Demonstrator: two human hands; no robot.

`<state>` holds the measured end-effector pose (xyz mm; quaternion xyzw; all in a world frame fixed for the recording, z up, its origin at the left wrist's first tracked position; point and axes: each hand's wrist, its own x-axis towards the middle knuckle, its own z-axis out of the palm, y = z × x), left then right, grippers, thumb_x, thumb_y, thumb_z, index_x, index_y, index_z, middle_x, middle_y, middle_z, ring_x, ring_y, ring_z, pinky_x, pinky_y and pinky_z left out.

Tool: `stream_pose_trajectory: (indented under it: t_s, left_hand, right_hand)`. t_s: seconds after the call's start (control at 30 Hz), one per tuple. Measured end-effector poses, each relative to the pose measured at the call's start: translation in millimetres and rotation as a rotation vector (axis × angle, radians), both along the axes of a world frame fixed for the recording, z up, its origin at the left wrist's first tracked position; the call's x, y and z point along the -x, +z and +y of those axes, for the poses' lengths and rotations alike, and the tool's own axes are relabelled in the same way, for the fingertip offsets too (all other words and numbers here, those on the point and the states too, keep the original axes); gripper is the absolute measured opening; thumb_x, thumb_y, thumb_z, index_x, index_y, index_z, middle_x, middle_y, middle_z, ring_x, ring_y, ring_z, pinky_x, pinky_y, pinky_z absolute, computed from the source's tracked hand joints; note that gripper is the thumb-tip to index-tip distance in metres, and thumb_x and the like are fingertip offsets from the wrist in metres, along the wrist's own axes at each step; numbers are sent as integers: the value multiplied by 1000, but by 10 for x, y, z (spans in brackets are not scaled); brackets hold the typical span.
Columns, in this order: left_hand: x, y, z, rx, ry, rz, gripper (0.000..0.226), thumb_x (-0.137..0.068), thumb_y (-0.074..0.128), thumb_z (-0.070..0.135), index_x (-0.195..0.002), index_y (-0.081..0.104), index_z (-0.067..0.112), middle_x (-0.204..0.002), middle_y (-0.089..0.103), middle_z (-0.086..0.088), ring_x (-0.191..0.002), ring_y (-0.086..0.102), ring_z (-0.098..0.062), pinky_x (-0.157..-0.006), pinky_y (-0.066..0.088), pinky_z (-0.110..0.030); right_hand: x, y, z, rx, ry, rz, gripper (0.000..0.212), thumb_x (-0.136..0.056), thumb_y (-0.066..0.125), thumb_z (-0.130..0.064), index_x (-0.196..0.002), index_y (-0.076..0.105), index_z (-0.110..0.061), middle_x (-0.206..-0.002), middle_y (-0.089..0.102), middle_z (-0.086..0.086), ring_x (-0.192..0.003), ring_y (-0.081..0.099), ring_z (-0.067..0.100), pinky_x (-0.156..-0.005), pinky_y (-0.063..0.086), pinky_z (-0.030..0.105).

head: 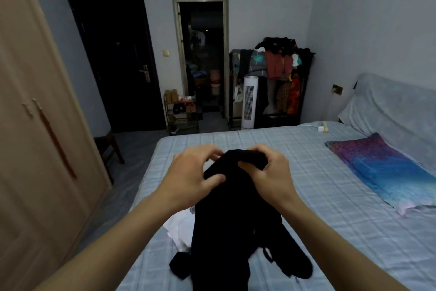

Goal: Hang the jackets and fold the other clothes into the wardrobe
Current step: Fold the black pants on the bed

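Observation:
I hold a black garment (231, 220) up over the bed (318, 187), its lower part trailing down onto the sheet. My left hand (191, 172) pinches its top edge on the left side. My right hand (269, 172) grips the bunched top on the right. A white garment (179, 227) lies on the bed, partly hidden under the black one. The beige wardrobe (30, 137) stands at the left with its doors closed.
A clothes rack (278, 71) piled with garments and a white tower fan (249, 102) stand by the far wall. A purple-blue pillow (382, 168) lies on the bed's right side. A wooden stool (108, 146), shoe rack (181, 111) and dark door (118, 59) are at the back left.

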<state>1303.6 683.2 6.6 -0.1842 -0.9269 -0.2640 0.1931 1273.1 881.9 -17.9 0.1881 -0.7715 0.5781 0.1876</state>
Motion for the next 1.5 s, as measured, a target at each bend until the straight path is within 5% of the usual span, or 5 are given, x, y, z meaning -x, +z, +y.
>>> stream_pose_trajectory:
  t_s: [0.3, 0.47, 0.7, 1.07, 1.5]
  left_hand:
    - [-64, 172, -14, 13, -209, 129, 41, -84, 70, 16, -121, 58, 31, -106, 66, 20, -98, 63, -1, -89, 51, -33]
    - [-120, 255, -86, 386, -319, 153, 44, -89, 58, 21, -128, 45, 38, -110, 57, 15, -94, 55, -2, -86, 41, -27]
    - [-91, 317, -86, 590, -335, 163, 21, -100, 49, 18, -118, 60, 22, -116, 57, 2, -86, 56, -21, -87, 42, -39]
    - [-39, 378, -88, 297, -278, 102, 8, -88, 64, 14, -95, 59, 16, -91, 58, 4, -78, 55, -16, -72, 48, -40]
    - [96, 508, -176, 80, -48, 155, 16, -90, 66, 18, -95, 52, 23, -85, 60, 7, -76, 58, -13, -68, 51, -39]
  right_hand:
    - [-49, 14, -291, -30, 280, -31, 40, -82, 75, -16, -106, 45, -24, -79, 71, 8, -65, 69, 21, -55, 55, 39]
    - [-91, -58, -256, -30, 372, -73, 47, -78, 81, -14, -107, 45, -22, -81, 73, 2, -71, 72, 16, -58, 53, 23]
    - [-122, -130, -255, -33, 420, -152, 44, -80, 73, -10, -110, 47, -28, -86, 73, 10, -79, 72, 28, -71, 59, 52]
    - [-195, -278, -250, -70, 244, 88, 52, -77, 78, -20, -119, 48, -31, -103, 66, -11, -96, 66, 11, -77, 52, 19]
    - [-398, -1003, -33, -371, 8, 63, 58, -71, 77, -37, -124, 58, -24, -132, 45, -11, -119, 50, 4, -101, 44, 24]
